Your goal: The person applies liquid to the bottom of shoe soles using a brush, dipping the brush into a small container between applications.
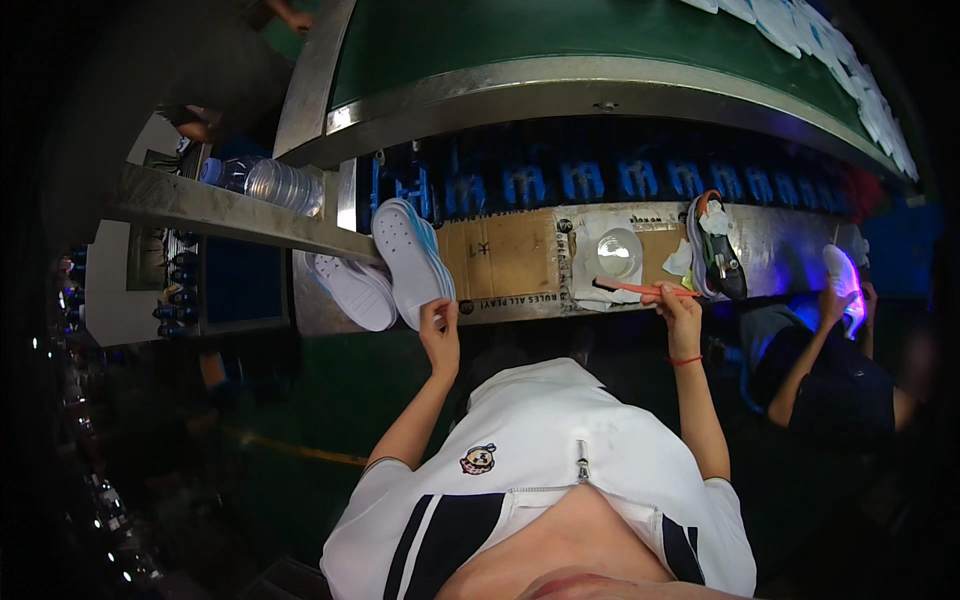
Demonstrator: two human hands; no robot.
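Note:
My left hand (440, 337) pinches the near end of a white shoe sole (409, 259), the top one of a stack with light-blue edges and small holes. Beside that stack lie more white soles (352, 292), partly under a metal bar. In my right hand (679, 315) is a slim brush (634, 288) with an orange handle, its dark bristle end pointing left. Just beyond the brush, a round bowl (619, 251) of clear liquid sits on white paper (589, 281). Right of it rests a black and orange shoe (718, 244) with white paper stuffed inside.
Flattened cardboard (499, 255) covers part of the metal bench (787, 247). A green conveyor belt (540, 30) with a metal rim runs above. A plastic bottle (281, 184) lies on the left frame. At right, another person (832, 375) holds a shoe lit violet (844, 285).

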